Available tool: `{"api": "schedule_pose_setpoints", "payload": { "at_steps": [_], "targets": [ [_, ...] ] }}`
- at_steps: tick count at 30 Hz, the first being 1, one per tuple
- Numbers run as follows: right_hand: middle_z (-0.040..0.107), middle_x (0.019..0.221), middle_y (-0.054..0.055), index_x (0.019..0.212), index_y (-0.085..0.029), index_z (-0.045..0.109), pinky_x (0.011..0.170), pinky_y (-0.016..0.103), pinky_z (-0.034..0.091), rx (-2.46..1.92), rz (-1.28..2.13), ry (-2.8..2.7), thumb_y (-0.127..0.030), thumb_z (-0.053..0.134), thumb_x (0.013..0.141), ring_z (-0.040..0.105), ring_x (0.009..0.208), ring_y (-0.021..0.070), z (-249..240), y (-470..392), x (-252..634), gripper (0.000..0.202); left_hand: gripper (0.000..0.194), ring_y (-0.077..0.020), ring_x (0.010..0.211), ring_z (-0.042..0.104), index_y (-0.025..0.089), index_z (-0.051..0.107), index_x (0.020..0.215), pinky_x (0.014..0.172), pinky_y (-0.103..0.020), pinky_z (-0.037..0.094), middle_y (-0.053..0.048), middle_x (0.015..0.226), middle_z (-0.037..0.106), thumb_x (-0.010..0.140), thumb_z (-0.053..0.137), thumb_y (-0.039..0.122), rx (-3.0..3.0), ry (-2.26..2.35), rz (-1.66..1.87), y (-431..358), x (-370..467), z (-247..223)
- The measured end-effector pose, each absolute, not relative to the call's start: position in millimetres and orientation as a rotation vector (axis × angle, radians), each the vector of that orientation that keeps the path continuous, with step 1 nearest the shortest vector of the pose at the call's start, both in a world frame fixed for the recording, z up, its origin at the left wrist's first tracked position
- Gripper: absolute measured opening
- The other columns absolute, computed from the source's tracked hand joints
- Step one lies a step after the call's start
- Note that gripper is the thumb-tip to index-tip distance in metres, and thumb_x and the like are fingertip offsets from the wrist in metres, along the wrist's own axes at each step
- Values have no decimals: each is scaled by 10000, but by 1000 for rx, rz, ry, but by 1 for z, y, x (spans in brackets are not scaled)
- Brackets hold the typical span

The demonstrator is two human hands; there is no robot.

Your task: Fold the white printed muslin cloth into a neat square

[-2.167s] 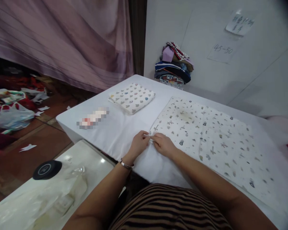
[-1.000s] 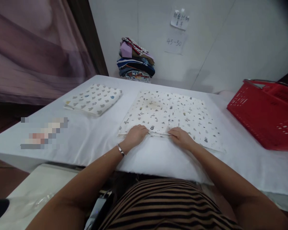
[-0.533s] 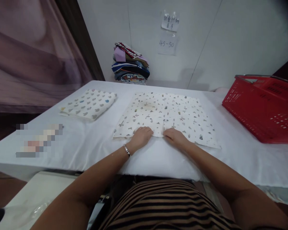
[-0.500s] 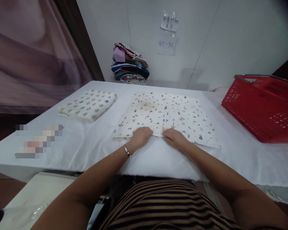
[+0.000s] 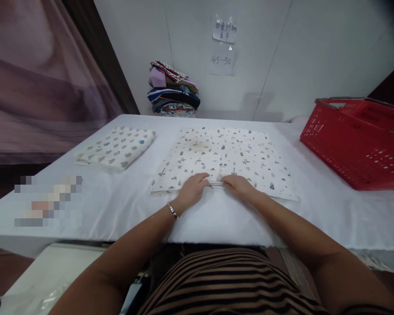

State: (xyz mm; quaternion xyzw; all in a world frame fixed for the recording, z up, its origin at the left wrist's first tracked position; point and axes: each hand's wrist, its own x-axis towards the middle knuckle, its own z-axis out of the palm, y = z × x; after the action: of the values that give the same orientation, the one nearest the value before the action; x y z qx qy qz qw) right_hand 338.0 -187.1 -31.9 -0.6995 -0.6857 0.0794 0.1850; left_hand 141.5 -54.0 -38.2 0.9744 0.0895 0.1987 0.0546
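Observation:
A white cloth (image 5: 213,153) with small grey and dark prints lies folded in layers on the table before me. My left hand (image 5: 194,187) pinches its near edge just left of the middle, thumb and fingers together. Close by on the right, my right hand (image 5: 238,186) grips the same edge, leaving a short gap between the two hands. In that gap the stacked layers of the edge show, slightly raised. To the left lies another folded cloth (image 5: 118,148), white with grey mushroom-like shapes and a few blue ones, touched by neither hand.
A red plastic basket (image 5: 354,144) stands at the table's right side. Folded fabrics (image 5: 174,89) are piled at the back against the wall. A blurred-out item (image 5: 47,201) lies at the left on the white-covered table (image 5: 101,214). Handwritten papers (image 5: 222,59) hang on the wall.
My fingers have closed on the cloth's near edge and lifted it a little, so its layers now show between my hands. The view has shifted slightly.

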Motion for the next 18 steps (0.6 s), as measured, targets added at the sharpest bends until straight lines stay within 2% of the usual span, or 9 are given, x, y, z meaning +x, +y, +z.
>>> {"api": "schedule_pose_setpoints", "payload": {
  "at_steps": [4,8,14,18],
  "targets": [
    [657,935,52,1015,-189,601,745,271,406,-2052,230,-1901,-163,444,886,572,861,177,-31,-189,335,205,232,-218,1133,479,185,626,950,934,-375,388,-61,1285,532,886,410,132,3076,156,531,-63,145,-36],
    [635,882,44,962,-183,577,702,244,364,-2071,214,-1927,-150,442,878,549,813,158,-31,-190,335,162,250,-204,1087,488,175,619,964,895,-356,373,-65,1231,563,928,371,179,3141,142,509,-66,154,-34],
    [614,853,40,950,-179,552,671,240,336,-2069,156,-1977,-136,431,863,529,787,154,-30,-190,334,155,295,-206,998,500,139,597,846,789,-356,368,-85,1072,594,917,313,102,3285,2,379,-68,167,-24],
    [604,834,47,942,-173,544,653,246,342,-2105,126,-1997,-145,413,878,526,768,158,-27,-192,332,148,293,-214,1060,488,134,595,911,823,-372,371,-97,1058,592,902,308,75,3288,-115,363,-72,171,-14]
  ]
}}
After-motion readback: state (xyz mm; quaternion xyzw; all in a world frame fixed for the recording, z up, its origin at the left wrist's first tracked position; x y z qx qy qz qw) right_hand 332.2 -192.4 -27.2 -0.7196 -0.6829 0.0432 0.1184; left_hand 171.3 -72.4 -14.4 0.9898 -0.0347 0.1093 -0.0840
